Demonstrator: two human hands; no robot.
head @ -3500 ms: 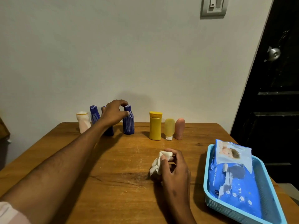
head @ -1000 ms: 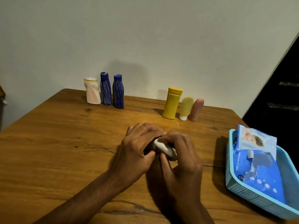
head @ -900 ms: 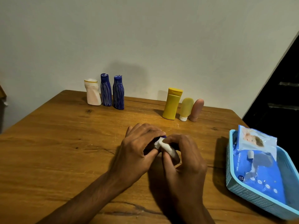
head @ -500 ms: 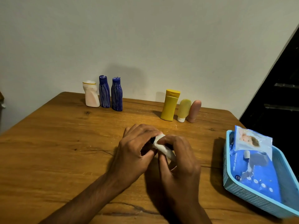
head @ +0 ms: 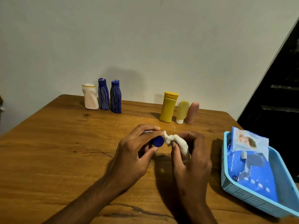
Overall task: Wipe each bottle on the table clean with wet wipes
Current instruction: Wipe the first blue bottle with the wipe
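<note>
Readable text: one pack only

On the blue wet-wipes pack (head: 252, 172) in the basket (head: 247, 196), small white print reading roughly "BABY WET WIPES" and the number "72" can be made out; the bottles' markings cannot be read.

- The blue bottle (head: 157, 141) in the left hand (head: 134, 152) shows only its round end; fingers cover its body.
- The wet wipe (head: 179, 145) disappears into the right hand (head: 191, 160) at 5 o'clock.
- The frame's right edge crops the basket (head: 239, 189).
- Print on the wipes pack (head: 252, 168) is too small to read.
</note>
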